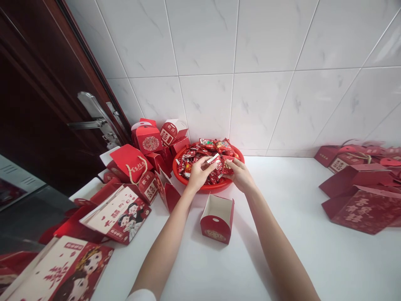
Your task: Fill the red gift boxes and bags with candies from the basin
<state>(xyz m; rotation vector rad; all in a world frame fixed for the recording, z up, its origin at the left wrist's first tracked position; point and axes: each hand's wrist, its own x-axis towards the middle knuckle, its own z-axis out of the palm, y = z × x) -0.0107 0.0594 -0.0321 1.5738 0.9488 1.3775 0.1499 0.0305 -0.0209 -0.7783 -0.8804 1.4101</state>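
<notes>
A red plastic basin (205, 188) full of red-wrapped candies (191, 156) stands against the wall. Over its front half, my left hand (199, 173) is closed on a red candy packet with a white edge (213, 159). Just to the right, my right hand (240, 174) pinches another red wrapped candy (226, 163) between thumb and fingers. In front of the basin, between my forearms, sits a small open-topped red gift box (216, 230) with a cream inside; its bottom is partly hidden.
Several red-and-cream gift boxes and bags (125, 213) crowd the left side, beside a dark door (40, 83) with a metal handle (94, 117). More red boxes (360, 205) stand at the right. A white tiled wall (206, 104) rises behind the white table (282, 200).
</notes>
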